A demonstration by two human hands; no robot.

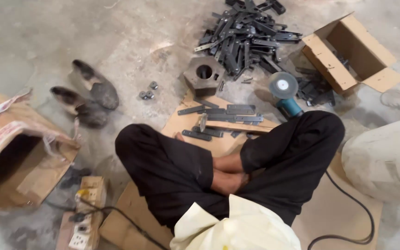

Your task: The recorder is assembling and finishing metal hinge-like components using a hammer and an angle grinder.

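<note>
With neither hand in view, their state cannot be told; the flat metal strips (218,113) lie on cardboard (218,143) before the crossed legs, beside the angle grinder (284,92), so lift one strip squarely.
</note>
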